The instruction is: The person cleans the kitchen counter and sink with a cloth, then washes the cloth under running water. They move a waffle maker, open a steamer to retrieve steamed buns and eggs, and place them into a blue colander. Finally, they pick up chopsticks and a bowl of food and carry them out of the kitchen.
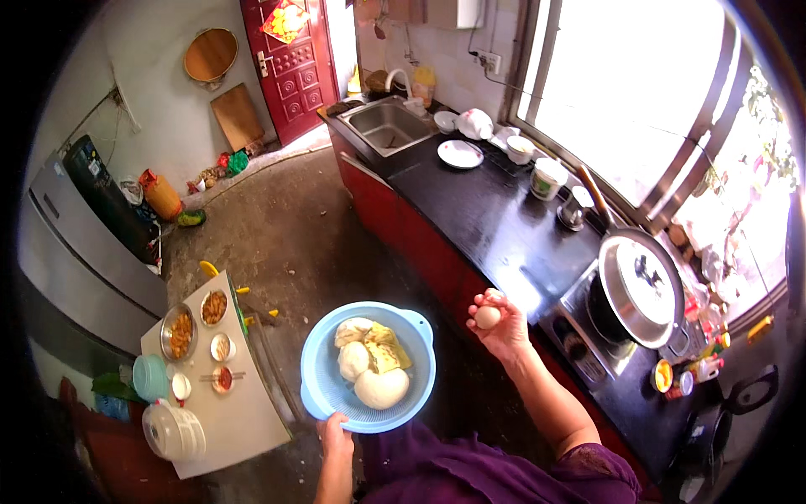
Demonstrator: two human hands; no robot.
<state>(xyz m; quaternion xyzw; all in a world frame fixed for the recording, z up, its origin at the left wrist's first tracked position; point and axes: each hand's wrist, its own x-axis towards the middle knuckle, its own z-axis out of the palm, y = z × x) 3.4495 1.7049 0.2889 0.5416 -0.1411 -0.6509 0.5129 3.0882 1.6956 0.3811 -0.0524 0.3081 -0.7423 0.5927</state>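
Observation:
My left hand [337, 435] grips the near rim of a light blue plastic colander [420, 365], held out before my body. Inside it lie several pale steamed buns [381, 388] and a yellowish folded piece of food [385, 348]. To the right of the colander, my right hand [507, 331] is raised palm up near the counter's front edge, its fingers curled around an egg [487, 317]. A lidded wok [637, 283] with a wooden handle rests on the cooktop [582, 346], beyond my right hand.
On the left, a table [249, 435] bears dishes of food, chopsticks and stacked containers. The black counter [441, 201] holds a white plate [460, 154], a tub [548, 179] and bowls beside a steel sink [389, 129]. Bottles and jars stand right of the cooktop. A refrigerator [94, 220] stands far left.

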